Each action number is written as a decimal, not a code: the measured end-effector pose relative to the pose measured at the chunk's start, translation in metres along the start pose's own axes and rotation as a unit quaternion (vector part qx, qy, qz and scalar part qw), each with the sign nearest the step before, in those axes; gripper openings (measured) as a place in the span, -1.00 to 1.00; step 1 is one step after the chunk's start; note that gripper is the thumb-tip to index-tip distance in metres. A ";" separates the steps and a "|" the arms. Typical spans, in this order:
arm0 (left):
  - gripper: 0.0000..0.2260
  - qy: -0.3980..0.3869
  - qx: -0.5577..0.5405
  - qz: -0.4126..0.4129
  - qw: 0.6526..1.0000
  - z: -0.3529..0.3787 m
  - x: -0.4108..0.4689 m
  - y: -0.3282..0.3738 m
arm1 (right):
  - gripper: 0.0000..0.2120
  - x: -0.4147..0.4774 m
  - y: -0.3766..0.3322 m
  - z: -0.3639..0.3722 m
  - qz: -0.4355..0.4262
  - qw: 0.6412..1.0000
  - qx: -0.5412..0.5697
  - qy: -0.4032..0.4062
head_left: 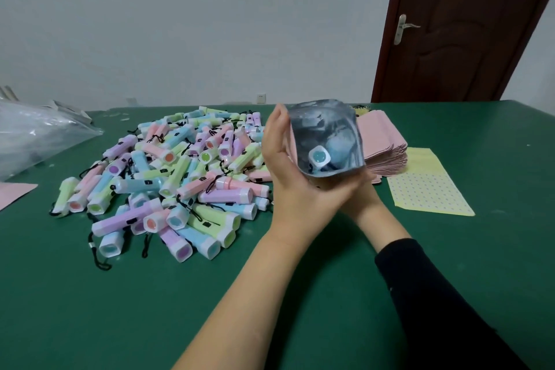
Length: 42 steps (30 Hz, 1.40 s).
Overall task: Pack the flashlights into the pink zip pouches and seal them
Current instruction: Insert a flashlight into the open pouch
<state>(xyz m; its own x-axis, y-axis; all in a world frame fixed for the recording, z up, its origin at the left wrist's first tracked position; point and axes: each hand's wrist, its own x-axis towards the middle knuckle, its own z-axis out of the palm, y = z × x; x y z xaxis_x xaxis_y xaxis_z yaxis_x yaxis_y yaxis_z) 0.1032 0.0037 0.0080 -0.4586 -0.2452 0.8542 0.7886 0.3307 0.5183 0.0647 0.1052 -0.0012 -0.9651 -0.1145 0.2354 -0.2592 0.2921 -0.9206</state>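
I hold a pink zip pouch [329, 126] above the table, its mouth spread wide toward me so the silver lining shows. Inside it lies a flashlight [319, 156] with a white head and blue lens. My left hand [280, 165] cups the pouch's left side, fingers running up along its edge. My right hand [359, 193] holds the pouch from beneath at the lower right, its fingers mostly hidden. A big pile of pastel flashlights [168, 171] with black cords lies to the left of my hands.
A stack of flat pink pouches [386, 144] sits behind the held pouch, beside a yellow dotted sheet [429, 186]. A clear plastic bag [36, 135] and one pink pouch [15, 192] lie at the far left. The green table [300, 294] reaches a white wall and brown door [465, 24].
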 end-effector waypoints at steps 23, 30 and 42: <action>-0.85 -0.130 -0.197 -0.549 0.802 -0.040 0.012 -0.061 | -0.81 0.015 0.025 -0.035 0.129 0.979 0.135 -0.087; -0.80 -0.128 -0.223 -0.558 0.789 -0.042 0.011 -0.066 | -0.67 0.015 0.027 -0.033 0.136 0.956 0.213 -0.149; -0.66 -0.144 -0.276 -0.541 0.781 -0.044 0.006 -0.072 | -0.62 0.013 0.022 -0.025 0.104 0.979 0.154 -0.088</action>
<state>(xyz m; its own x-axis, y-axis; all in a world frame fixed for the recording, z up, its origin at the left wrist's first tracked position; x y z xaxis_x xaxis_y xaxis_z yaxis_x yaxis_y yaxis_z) 0.0617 -0.0612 -0.0255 -0.9894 0.1333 -0.0573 -0.1056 -0.3910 0.9143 0.0455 0.1340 -0.0102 -0.9674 -0.2531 0.0004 -0.0083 0.0303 -0.9995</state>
